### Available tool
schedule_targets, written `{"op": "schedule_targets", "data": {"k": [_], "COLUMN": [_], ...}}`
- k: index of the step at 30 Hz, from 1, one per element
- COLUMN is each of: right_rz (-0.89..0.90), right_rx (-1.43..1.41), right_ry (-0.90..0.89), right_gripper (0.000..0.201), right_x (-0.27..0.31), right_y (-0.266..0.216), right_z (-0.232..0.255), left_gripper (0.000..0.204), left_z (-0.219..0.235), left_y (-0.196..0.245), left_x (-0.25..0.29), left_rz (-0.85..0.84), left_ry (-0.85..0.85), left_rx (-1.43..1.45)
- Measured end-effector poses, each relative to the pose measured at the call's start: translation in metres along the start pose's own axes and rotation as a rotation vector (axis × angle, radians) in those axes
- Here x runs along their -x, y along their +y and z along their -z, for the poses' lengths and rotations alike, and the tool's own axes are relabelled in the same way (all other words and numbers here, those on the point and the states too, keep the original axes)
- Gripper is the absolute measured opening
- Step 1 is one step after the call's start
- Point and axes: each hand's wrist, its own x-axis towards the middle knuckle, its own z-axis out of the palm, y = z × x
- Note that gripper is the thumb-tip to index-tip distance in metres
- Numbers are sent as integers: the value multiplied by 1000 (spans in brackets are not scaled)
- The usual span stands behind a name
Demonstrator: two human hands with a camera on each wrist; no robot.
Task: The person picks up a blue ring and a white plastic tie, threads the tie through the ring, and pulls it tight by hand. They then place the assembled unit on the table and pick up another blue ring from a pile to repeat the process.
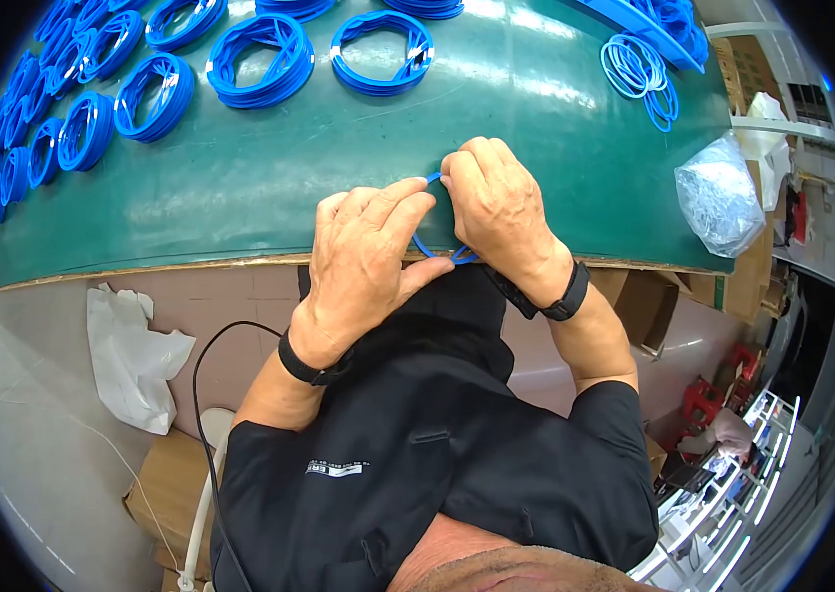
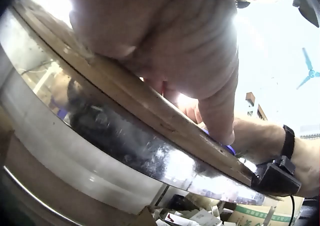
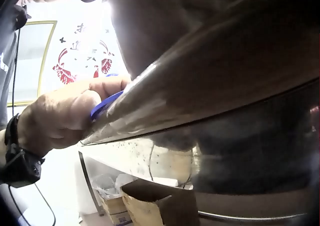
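Note:
A thin blue loop (image 1: 420, 243) lies at the front edge of the green table, between the two hands. The left hand (image 1: 363, 247) pinches it at the top with its fingertips, while its thumb reaches to the loop's lower side. On the other side, the right hand (image 1: 498, 209) has its fingers curled, and thumb and forefinger pinch the loop's upper end. In the left wrist view a bit of blue band (image 2: 230, 149) shows by the left hand (image 2: 165, 41). The right wrist view shows the blue band (image 3: 106, 105) beside the left hand (image 3: 65, 113).
Several coiled blue bundles (image 1: 261, 61) stand in rows on the green table (image 1: 240, 187) at the back and left. Lighter blue loops (image 1: 634, 67) lie at the back right, near a blue tray (image 1: 644, 35). A clear plastic bag (image 1: 720, 195) sits at the table's right edge.

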Motion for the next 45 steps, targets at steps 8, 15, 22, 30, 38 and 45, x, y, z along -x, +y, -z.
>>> {"op": "schedule_targets", "data": {"k": [8,15,22,30,38,45], "right_rz": [27,47,61,64,60,42], "right_rx": [-66,-128,-214,-242,-238,-238], "right_ry": [-15,-28,-25,13,65,22], "right_gripper": [24,24,19,21,23,17], "right_x": [2,6,9,12,13,17], "right_y": [2,5,9,11,9,14], "right_z": [3,4,9,7,5,3], "left_gripper": [72,76,86,96,92,90], "left_z": [0,0,1,3,4,5], "left_y": [0,1,2,4,6,7], "left_x": [-1,-2,-4,-7,-9,-12], "left_rz": [9,23,38,41,56,87], "left_ry": [1,-9,-28,-111,-99,-125], "left_rx": [-4,3,3,-30,-11,-8]}}
